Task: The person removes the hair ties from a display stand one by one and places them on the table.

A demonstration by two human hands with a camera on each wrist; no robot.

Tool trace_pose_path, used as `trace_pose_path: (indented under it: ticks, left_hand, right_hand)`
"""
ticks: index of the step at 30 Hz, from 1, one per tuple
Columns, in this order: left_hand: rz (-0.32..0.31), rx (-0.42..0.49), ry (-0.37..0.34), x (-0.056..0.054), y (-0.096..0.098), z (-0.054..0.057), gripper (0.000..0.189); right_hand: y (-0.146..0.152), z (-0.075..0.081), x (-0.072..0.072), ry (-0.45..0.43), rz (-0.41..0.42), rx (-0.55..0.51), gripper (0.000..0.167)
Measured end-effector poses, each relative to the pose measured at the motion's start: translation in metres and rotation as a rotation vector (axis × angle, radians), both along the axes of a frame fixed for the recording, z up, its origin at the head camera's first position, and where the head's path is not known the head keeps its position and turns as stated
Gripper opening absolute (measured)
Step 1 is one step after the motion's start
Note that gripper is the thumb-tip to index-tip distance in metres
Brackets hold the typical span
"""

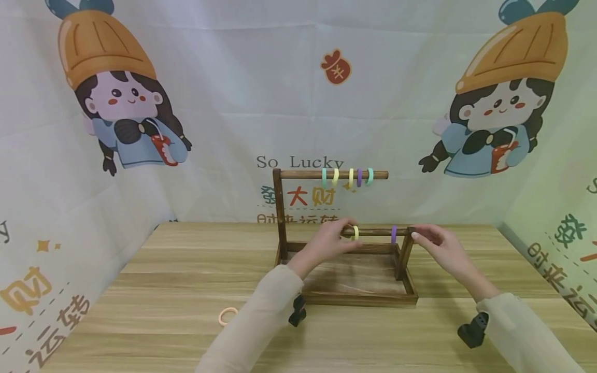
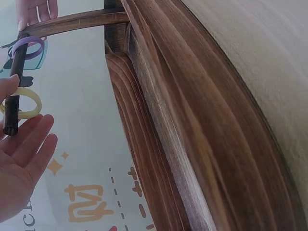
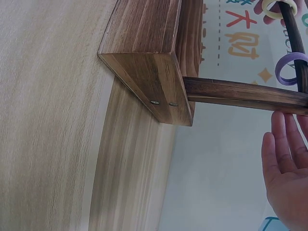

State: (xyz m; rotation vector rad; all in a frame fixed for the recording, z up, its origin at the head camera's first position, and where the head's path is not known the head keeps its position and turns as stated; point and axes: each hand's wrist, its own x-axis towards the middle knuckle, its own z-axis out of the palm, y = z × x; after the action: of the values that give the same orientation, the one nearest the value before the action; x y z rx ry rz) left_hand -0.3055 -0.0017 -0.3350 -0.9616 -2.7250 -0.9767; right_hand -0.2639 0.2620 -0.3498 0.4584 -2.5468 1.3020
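Note:
A dark wooden rack (image 1: 354, 299) with a tray base and two bars stands on the table. My left hand (image 1: 326, 241) is at the free end of the lower bar, pinching a pale yellow ring (image 2: 37, 102) that encircles it; the other fingers are extended. Further along that bar, near the post, hangs a purple ring (image 1: 394, 234). My right hand (image 1: 443, 251) holds the top of the short post (image 1: 404, 259) between thumb and forefinger, its remaining fingers fairly straight. Green, yellow and purple rings hang on the upper bar (image 1: 303, 175).
A light orange ring (image 1: 227, 309) lies on the wood-grain table (image 1: 177, 280), left of the rack and beside my left sleeve (image 1: 261, 316). Behind the table hangs a printed cloth backdrop (image 1: 224, 129). Black wrist-worn devices (image 1: 473, 330) sit below both cuffs.

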Motion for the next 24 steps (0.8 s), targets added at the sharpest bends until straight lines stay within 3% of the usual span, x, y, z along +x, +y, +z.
trace_pose_path:
  ticks: [15, 24]
  left_hand:
    - [-0.030, 0.081, -0.059, 0.000, -0.015, -0.003, 0.044]
    - [-0.028, 0.092, -0.058, 0.001, -0.021, -0.004, 0.041]
  right_hand:
    - [0.001, -0.001, -0.002, -0.004, 0.006, -0.003, 0.043]
    - [0.001, 0.000, 0.000, -0.006, 0.006, -0.007, 0.043]
